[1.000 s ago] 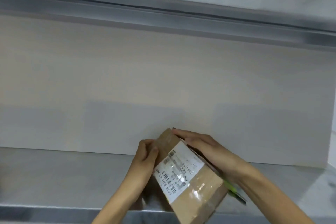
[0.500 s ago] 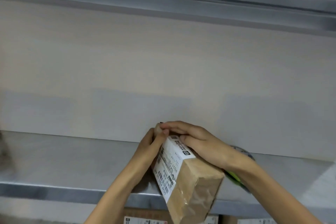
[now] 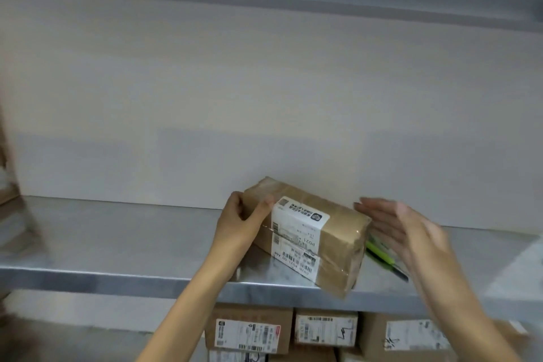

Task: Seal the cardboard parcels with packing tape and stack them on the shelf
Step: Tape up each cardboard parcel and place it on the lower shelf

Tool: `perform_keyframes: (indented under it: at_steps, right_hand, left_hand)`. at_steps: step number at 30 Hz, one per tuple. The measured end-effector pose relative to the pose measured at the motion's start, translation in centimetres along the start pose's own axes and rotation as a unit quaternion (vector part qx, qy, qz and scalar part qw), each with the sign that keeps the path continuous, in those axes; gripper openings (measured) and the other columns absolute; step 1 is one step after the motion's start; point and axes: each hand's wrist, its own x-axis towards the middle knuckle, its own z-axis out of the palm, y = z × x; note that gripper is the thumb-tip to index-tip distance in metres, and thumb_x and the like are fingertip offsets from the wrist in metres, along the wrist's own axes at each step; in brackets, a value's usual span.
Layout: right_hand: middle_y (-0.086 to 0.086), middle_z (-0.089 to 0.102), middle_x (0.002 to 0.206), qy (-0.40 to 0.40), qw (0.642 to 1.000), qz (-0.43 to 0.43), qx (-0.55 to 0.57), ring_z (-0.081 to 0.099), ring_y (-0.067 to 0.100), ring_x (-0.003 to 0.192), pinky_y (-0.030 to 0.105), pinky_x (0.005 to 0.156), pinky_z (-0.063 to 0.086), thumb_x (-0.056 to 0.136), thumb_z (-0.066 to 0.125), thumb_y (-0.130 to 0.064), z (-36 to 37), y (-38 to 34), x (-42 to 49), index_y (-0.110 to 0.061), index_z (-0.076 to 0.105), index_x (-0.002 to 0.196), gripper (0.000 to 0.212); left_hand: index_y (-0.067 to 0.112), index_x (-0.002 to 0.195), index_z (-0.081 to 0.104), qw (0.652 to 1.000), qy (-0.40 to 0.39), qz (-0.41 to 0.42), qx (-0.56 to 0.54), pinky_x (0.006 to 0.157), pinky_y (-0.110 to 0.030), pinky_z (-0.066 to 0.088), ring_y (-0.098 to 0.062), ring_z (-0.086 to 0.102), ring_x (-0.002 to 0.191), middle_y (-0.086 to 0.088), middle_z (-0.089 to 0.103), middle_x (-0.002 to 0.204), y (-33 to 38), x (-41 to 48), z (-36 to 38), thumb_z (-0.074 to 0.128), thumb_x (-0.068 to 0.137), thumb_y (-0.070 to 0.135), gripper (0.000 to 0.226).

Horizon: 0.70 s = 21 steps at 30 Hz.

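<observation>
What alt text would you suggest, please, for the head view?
A taped cardboard parcel with a white label lies on a metal shelf. The left hand grips its left end; the right hand is open beside the other end. Labelled parcels sit below.

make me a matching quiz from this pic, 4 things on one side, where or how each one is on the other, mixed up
1 left hand
2 right hand
3 parcel
4 lower boxes

a under the shelf
b open, by the parcel's right end
c lies on the shelf
d grips the parcel's left end

Pairs: 1-d, 2-b, 3-c, 4-a
</observation>
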Motion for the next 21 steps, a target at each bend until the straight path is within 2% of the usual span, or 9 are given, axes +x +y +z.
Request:
perform_keyframes:
  at_steps: [2, 4, 6, 8, 10, 11, 13, 17, 21]
  right_hand:
    - [-0.018, 0.065, 0.122, 0.031, 0.999, -0.019, -0.032, 0.058, 0.005, 0.118, 0.032, 0.103, 0.046, 0.068, 0.043, -0.088, -0.2, 0.9, -3.8, -0.033, 0.064, 0.117, 0.077]
    - [-0.040, 0.049, 0.130, -0.011, 0.995, 0.011, -0.099, 0.044, -0.008, 0.126, 0.031, 0.112, 0.031, 0.055, 0.035, -0.098, 1.1, 2.4, -5.0, -0.051, 0.053, 0.123, 0.084]
    - [-0.040, 0.035, 0.140, -0.045, 0.994, 0.064, -0.079, 0.036, -0.009, 0.130, 0.028, 0.114, 0.023, 0.046, 0.041, -0.100, 2.3, 2.9, -4.6, -0.051, 0.044, 0.127, 0.095]
    - [-0.038, 0.024, 0.146, -0.057, 0.995, 0.066, -0.057, 0.029, -0.005, 0.136, 0.028, 0.116, 0.018, 0.065, 0.044, -0.090, 2.7, 3.0, -4.4, -0.055, 0.036, 0.134, 0.078]
    - [-0.048, 0.023, 0.137, -0.067, 0.996, 0.054, -0.023, 0.022, -0.006, 0.139, 0.030, 0.116, 0.016, 0.083, 0.034, -0.077, 2.8, 2.4, -4.5, -0.071, 0.027, 0.129, 0.046]
    - [-0.047, 0.024, 0.136, -0.069, 0.996, 0.060, 0.006, 0.022, -0.006, 0.139, 0.031, 0.117, 0.017, 0.085, 0.034, -0.074, 2.6, 2.1, -4.6, -0.073, 0.027, 0.125, 0.041]
    - [-0.039, 0.026, 0.143, -0.071, 0.996, 0.048, 0.028, 0.022, -0.007, 0.139, 0.032, 0.118, 0.017, 0.086, 0.037, -0.067, 2.0, 2.0, -4.4, -0.065, 0.026, 0.131, 0.046]
    - [-0.019, 0.022, 0.157, -0.074, 0.995, 0.041, 0.048, 0.020, -0.001, 0.142, 0.035, 0.120, 0.015, 0.087, 0.038, -0.060, 0.9, 1.6, -3.9, -0.038, 0.019, 0.151, 0.070]
    - [-0.010, 0.029, 0.156, -0.069, 0.996, 0.016, 0.061, 0.026, 0.006, 0.143, 0.041, 0.120, 0.019, 0.086, 0.042, -0.064, -1.1, 1.7, -5.6, -0.035, 0.024, 0.151, 0.074]
  left_hand:
    - [0.021, 0.092, 0.054, 1.000, 0.014, 0.006, 0.009, 0.068, -0.022, 0.044, -0.007, 0.062, 0.089, 0.007, 0.066, 0.095, 0.1, -0.3, 0.1, 0.067, 0.081, 0.048, 0.031]
    - [0.025, 0.092, 0.051, 0.999, 0.018, 0.013, 0.037, 0.066, -0.021, 0.044, -0.002, 0.059, 0.088, 0.012, 0.063, 0.094, 0.2, -0.7, 0.0, 0.065, 0.081, 0.052, 0.032]
    - [0.025, 0.094, 0.049, 0.997, 0.024, 0.032, 0.060, 0.065, -0.020, 0.044, -0.001, 0.058, 0.086, 0.015, 0.061, 0.092, 0.4, -1.2, -0.2, 0.063, 0.083, 0.054, 0.033]
    - [0.022, 0.095, 0.050, 0.996, 0.039, 0.055, 0.056, 0.064, -0.020, 0.045, -0.005, 0.060, 0.087, 0.012, 0.062, 0.091, 0.8, -1.9, -0.6, 0.056, 0.088, 0.052, 0.031]
    - [0.018, 0.101, 0.051, 0.996, 0.046, 0.064, 0.038, 0.064, -0.016, 0.046, -0.006, 0.058, 0.084, 0.010, 0.060, 0.091, 1.4, -2.6, -0.9, 0.045, 0.096, 0.048, 0.031]
    - [0.017, 0.104, 0.051, 0.996, 0.047, 0.067, 0.031, 0.066, -0.017, 0.045, -0.004, 0.056, 0.084, 0.010, 0.059, 0.091, 1.7, -2.9, -0.9, 0.041, 0.098, 0.047, 0.032]
    - [0.017, 0.107, 0.051, 0.995, 0.057, 0.076, 0.034, 0.072, -0.023, 0.042, -0.001, 0.054, 0.085, 0.012, 0.057, 0.091, 2.2, -3.8, -0.7, 0.037, 0.100, 0.046, 0.033]
    - [0.015, 0.099, 0.056, 0.991, 0.080, 0.100, 0.031, 0.072, -0.020, 0.040, -0.002, 0.052, 0.081, 0.008, 0.058, 0.090, 3.1, -6.3, 0.4, 0.037, 0.103, 0.037, 0.029]
    - [0.015, 0.078, 0.053, 0.986, 0.124, 0.093, 0.058, 0.083, -0.026, 0.037, -0.013, 0.049, 0.088, -0.006, 0.050, 0.103, 3.5, -9.2, 1.2, 0.036, 0.103, 0.038, 0.037]
